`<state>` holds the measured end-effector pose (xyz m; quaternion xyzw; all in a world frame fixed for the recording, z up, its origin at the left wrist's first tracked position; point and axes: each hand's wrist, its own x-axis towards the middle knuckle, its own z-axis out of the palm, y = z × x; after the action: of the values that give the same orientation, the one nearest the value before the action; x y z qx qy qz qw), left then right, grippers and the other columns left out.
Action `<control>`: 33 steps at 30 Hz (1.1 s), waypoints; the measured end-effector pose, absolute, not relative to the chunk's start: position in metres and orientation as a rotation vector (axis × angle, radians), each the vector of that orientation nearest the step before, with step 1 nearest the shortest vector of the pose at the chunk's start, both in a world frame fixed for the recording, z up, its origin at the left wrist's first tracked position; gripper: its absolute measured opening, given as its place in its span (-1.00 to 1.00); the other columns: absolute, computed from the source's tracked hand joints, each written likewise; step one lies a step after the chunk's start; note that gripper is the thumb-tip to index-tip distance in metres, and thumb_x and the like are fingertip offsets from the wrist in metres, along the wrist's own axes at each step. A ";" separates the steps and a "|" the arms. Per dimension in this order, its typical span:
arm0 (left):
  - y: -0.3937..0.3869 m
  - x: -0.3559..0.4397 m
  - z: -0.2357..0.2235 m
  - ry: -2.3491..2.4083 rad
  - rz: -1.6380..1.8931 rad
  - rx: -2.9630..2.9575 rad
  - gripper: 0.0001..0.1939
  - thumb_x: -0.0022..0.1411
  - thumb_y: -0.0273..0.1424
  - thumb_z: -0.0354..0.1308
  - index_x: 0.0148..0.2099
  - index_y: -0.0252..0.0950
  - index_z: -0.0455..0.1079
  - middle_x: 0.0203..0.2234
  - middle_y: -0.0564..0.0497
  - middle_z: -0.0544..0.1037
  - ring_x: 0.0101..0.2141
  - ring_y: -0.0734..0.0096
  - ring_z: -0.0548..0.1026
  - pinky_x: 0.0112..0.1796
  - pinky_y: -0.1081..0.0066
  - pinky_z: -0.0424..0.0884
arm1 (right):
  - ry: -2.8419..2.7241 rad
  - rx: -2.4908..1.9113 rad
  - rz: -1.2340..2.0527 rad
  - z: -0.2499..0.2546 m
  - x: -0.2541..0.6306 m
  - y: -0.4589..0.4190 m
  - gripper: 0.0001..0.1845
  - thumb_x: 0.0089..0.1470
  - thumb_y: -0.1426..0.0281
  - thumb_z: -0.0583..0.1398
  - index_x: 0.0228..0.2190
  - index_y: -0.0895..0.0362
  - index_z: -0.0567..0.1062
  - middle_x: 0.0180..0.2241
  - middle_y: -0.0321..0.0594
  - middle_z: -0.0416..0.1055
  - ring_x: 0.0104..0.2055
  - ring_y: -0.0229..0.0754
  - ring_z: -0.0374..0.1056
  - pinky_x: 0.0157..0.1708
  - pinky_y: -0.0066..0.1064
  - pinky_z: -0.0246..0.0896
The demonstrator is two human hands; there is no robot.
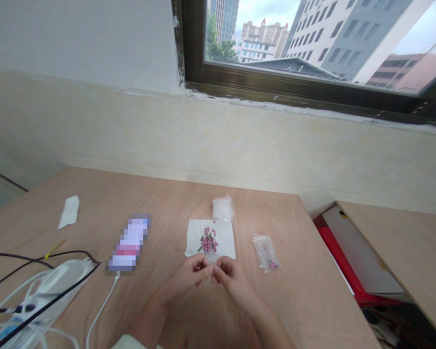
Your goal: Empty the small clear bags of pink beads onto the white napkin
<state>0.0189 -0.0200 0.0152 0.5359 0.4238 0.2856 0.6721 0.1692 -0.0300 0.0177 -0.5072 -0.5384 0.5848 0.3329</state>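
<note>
My left hand (191, 274) and my right hand (229, 275) meet fingertip to fingertip low over the wooden table (160, 203), both pinched on something too small to make out. Just beyond them lies a white paper sheet (223, 245) with a small heap of pink beads (209, 240) on it. A clear zip bag with white contents (222, 208) lies behind the sheet. Another clear zip bag (265, 252) with a few pink bits lies to the right of my right hand.
A phone (129, 243) on a white cable lies left of the sheet. A folded white tissue (69, 211) sits at far left. Black and white cables with a white charger (54, 281) crowd the near-left corner. Right of the table is a gap with a red-and-white board (349, 261).
</note>
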 end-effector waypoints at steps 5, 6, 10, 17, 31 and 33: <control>-0.018 0.022 0.020 0.970 0.667 1.189 -0.70 0.03 -0.20 0.02 -0.54 -0.33 0.15 -0.73 0.21 0.16 -0.69 0.65 0.10 -0.65 0.58 0.02 | -1.450 -1.341 1.486 0.022 0.169 -0.028 -0.75 -0.09 0.30 0.07 -0.67 0.17 0.25 -0.67 -0.36 0.18 -0.58 -0.35 0.10 -0.56 -0.53 -0.04; -0.017 0.022 0.022 1.001 0.682 1.184 -0.70 0.02 -0.20 0.02 -0.55 -0.32 0.14 -0.73 0.21 0.15 -0.70 0.65 0.09 -0.66 0.58 0.01 | -1.449 -1.354 1.478 0.023 0.170 -0.028 -0.77 -0.10 0.33 0.06 -0.68 0.17 0.24 -0.68 -0.37 0.16 -0.59 -0.36 0.09 -0.57 -0.53 -0.05; -0.010 0.018 0.030 1.198 0.780 1.186 -0.73 -0.01 -0.22 0.02 -0.57 -0.30 0.12 -0.74 0.22 0.10 -0.71 0.65 0.06 -0.67 0.58 0.00 | -1.411 -1.512 1.363 0.029 0.172 -0.024 -0.84 -0.19 0.45 0.04 -0.72 0.14 0.19 -0.72 -0.41 0.07 -0.63 -0.37 0.01 -0.62 -0.53 -0.12; -0.002 0.025 0.034 1.241 0.863 1.498 -0.83 0.00 -0.39 0.00 -0.57 -0.32 0.17 -0.66 0.15 0.19 -0.60 0.59 0.16 -0.56 0.57 0.11 | -1.436 -1.555 1.137 0.023 0.157 -0.014 -0.91 -0.18 0.42 0.03 -0.65 0.14 0.22 -0.68 -0.38 0.14 -0.60 -0.33 0.08 -0.61 -0.52 -0.07; 0.001 0.000 0.011 1.221 0.857 1.231 -0.66 0.09 -0.16 -0.07 -0.21 -0.30 0.25 -0.49 0.07 0.35 -0.48 0.51 0.31 -0.46 0.53 0.24 | -1.175 -1.302 1.542 0.014 0.165 0.000 -0.78 -0.15 0.27 0.03 -0.49 0.17 0.31 -0.76 -0.47 0.05 -0.77 -0.42 -0.06 -0.80 -0.56 -0.15; 0.001 -0.003 0.005 1.144 0.791 1.201 -0.67 0.07 -0.14 -0.05 -0.35 -0.33 0.27 -0.59 0.10 0.31 -0.53 0.53 0.30 -0.48 0.52 0.25 | -1.137 -1.278 1.586 0.008 0.162 0.000 -0.74 -0.14 0.21 0.05 -0.46 0.16 0.28 -0.75 -0.49 0.06 -0.78 -0.44 -0.06 -0.81 -0.57 -0.15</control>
<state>-0.0026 0.0008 0.0046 0.5194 0.4949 0.3422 0.6068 0.1616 -0.0002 0.0077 -0.5037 -0.4480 0.6249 0.3938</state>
